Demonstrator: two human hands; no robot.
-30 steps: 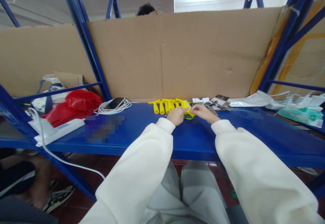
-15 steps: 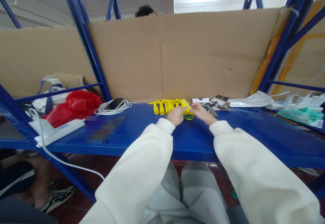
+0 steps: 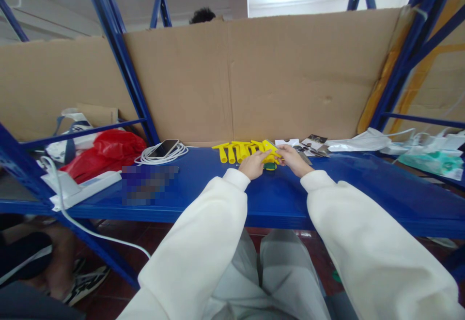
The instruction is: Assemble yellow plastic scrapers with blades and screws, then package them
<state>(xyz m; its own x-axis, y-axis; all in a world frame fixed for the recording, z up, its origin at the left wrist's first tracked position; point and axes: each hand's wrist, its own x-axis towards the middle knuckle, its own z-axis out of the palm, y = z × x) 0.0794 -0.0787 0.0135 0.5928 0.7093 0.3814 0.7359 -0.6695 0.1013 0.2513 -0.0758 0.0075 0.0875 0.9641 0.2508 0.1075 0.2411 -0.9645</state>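
Both of my hands meet above the blue shelf around a yellow plastic scraper (image 3: 269,146) with a wide flat head. My left hand (image 3: 253,165) is closed on its handle side. The fingers of my right hand (image 3: 295,160) pinch its right edge. Just left of the hands, several yellow T-shaped scrapers (image 3: 231,153) lie in a row, handles toward me. Under the held scraper sits a small green and dark object (image 3: 269,166), partly covered and too small to name. Beside my right hand are dark and silvery flat packets (image 3: 315,144) and a white card (image 3: 286,142).
A phone (image 3: 165,148) rests on a coiled white cable (image 3: 145,158) to the left. Further left are a red plastic bag (image 3: 118,148) and a white power strip (image 3: 90,187). A cardboard panel (image 3: 290,78) closes the back. White and green packaging (image 3: 432,158) lies at right.
The held scraper has turned and tilted slightly between my hands. My right fingers have shifted a little along its edge, and my right hand has moved slightly right.
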